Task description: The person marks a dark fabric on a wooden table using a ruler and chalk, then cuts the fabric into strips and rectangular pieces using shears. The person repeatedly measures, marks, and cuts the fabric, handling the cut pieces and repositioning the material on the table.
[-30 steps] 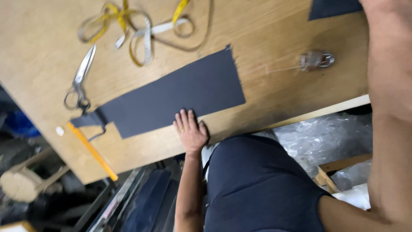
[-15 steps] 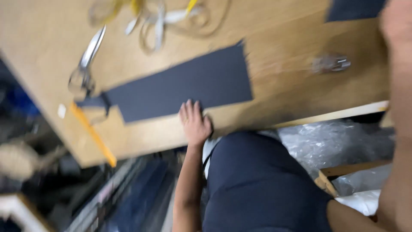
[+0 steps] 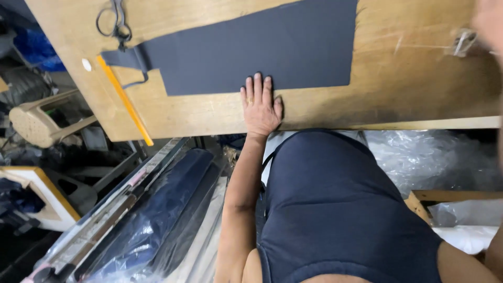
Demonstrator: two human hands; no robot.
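Observation:
A long piece of dark grey fabric (image 3: 262, 47) lies flat on the wooden table (image 3: 408, 94). My left hand (image 3: 260, 105) rests flat at the table's near edge, fingers together, with its fingertips on the near edge of the fabric. It holds nothing. My right hand (image 3: 490, 23) is a blur at the top right corner, close to a small shiny metal clip (image 3: 463, 42); its fingers cannot be made out. Black-handled scissors (image 3: 118, 21) lie at the fabric's left end.
A yellow ruler (image 3: 124, 99) lies slanted along the table's left edge, a white chalk piece (image 3: 86, 64) beside it. Below the table are plastic-wrapped dark fabric rolls (image 3: 157, 220), a stool (image 3: 36, 118) and crumpled clear plastic (image 3: 419, 157).
The view has dropped and closed in; the measuring tape is out of frame. My left hand stays flat at the fabric's near edge. The right arm has shifted toward the clip.

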